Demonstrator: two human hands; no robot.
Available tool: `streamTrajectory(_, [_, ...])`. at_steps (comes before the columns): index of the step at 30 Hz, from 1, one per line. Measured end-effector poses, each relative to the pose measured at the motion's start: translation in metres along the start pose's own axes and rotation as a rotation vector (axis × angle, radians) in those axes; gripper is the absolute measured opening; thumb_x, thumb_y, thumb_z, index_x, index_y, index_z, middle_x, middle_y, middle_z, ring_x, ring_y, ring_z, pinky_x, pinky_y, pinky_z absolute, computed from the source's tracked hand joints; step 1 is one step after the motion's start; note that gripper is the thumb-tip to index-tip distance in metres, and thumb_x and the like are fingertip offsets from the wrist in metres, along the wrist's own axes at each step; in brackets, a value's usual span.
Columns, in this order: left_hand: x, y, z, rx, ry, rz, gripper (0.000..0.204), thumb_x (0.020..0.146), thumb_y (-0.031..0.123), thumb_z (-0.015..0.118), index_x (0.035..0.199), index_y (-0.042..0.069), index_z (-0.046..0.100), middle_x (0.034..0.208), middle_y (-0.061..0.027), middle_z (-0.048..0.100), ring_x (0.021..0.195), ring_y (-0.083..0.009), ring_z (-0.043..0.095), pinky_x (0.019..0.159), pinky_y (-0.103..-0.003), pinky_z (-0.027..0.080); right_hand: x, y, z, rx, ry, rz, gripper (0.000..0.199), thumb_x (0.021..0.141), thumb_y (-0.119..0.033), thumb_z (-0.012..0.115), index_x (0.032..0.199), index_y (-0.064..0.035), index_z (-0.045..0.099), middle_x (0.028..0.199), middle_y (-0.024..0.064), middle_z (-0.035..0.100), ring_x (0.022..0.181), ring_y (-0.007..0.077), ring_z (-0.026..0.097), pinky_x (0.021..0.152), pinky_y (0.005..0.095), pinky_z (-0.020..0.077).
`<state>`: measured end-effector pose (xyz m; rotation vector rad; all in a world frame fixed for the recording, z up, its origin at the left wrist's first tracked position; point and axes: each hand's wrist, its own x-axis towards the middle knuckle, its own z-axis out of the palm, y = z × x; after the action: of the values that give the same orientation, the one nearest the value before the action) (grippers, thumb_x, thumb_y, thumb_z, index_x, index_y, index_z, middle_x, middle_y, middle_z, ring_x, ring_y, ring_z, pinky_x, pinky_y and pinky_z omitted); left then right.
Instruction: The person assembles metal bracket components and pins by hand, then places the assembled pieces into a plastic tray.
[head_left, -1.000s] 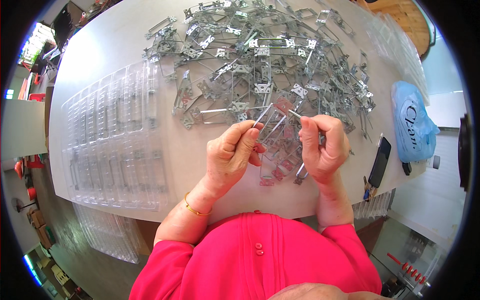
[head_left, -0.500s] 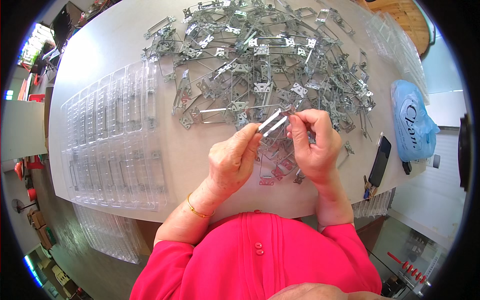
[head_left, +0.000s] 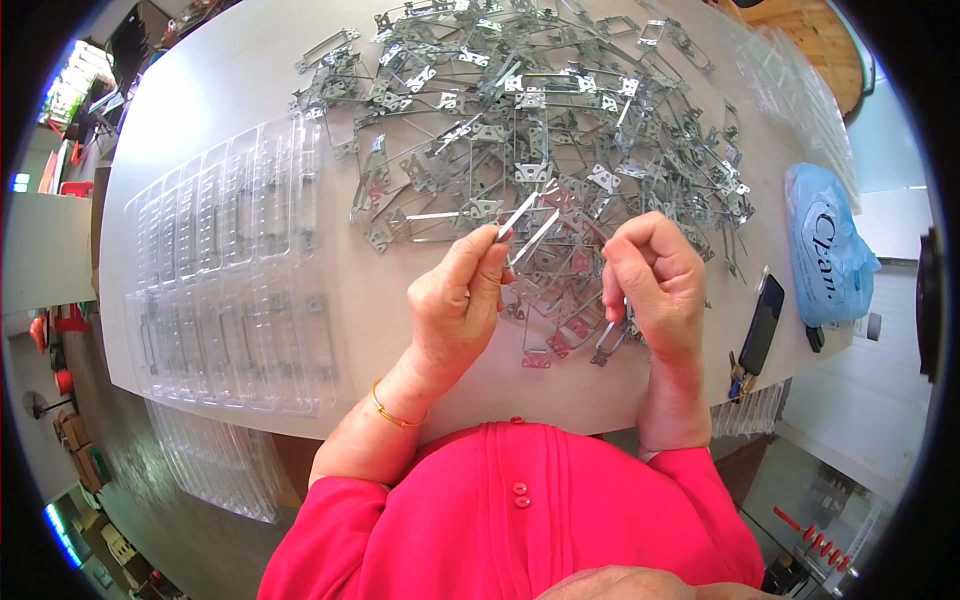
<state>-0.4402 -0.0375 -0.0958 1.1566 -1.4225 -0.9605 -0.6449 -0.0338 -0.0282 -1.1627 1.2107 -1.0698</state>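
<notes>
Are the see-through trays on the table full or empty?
Empty, it seems. The clear plastic trays show only bare moulded slots. The metal frames lie heaped on the table beside them.

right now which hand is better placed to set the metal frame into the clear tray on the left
Left. The left hand already pinches the metal frame and is nearer the clear tray; the right hand sits farther away.

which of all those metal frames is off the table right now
The metal frame pinched in the left hand, raised above the pile; all the others lie flat on the table.
</notes>
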Motion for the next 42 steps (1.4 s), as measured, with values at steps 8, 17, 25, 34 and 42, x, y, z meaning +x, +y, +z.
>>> streamTrajectory(8, [0.002,0.009,-0.005,-0.050,-0.194,0.083,0.016,0.101,0.008,0.062,0.112,-0.001,0.069,0.080,-0.0020,0.067,0.063,-0.0068,0.062,0.054,-0.022,0.049,0.014,0.024,0.000,-0.119,0.106,-0.490,0.013,0.096,-0.001,0.066,0.106,-0.0023,0.058,0.106,0.0072,0.065,0.084,0.0081,0.063,0.077,0.0225,0.0515])
streamTrajectory(17, [0.006,0.014,-0.014,-0.395,-0.313,-0.237,0.039,0.102,0.017,0.061,0.136,-0.003,0.054,0.078,-0.0058,0.067,0.060,-0.0118,0.062,0.063,-0.025,0.053,0.008,0.022,0.008,-0.106,0.218,-0.433,0.013,0.098,-0.001,0.063,0.106,-0.0013,0.054,0.092,0.0066,0.064,0.078,0.0098,0.065,0.068,0.0245,0.0567])
streamTrajectory(25, [0.015,-0.001,-0.019,-1.027,-0.307,-0.389,0.062,0.098,0.019,0.067,0.149,-0.003,0.039,0.107,-0.0197,0.067,0.080,-0.0217,0.071,0.074,-0.032,0.057,0.009,0.020,0.013,0.056,0.263,-0.339,0.011,0.099,-0.002,0.061,0.105,-0.0001,0.052,0.089,0.0080,0.065,0.077,0.0131,0.069,0.069,0.0280,0.0605])
streamTrajectory(34, [0.015,-0.013,-0.020,-1.348,-0.233,-0.440,0.055,0.095,0.007,0.067,0.146,0.005,0.045,0.107,-0.0140,0.067,0.084,-0.0214,0.070,0.077,-0.035,0.058,0.001,0.017,0.021,0.153,0.121,-0.183,0.010,0.099,-0.004,0.062,0.103,-0.0019,0.052,0.090,0.0079,0.066,0.078,0.0143,0.070,0.070,0.0294,0.0619])
streamTrajectory(42, [0.016,-0.014,-0.017,-1.279,-0.319,-0.433,0.060,0.097,0.019,0.068,0.149,0.004,0.041,0.112,-0.0081,0.062,0.082,-0.0154,0.064,0.074,-0.032,0.055,-0.002,0.018,0.030,0.243,0.068,-0.118,0.011,0.099,-0.003,0.062,0.103,-0.0019,0.052,0.091,0.0080,0.067,0.078,0.0143,0.070,0.072,0.0308,0.0625])
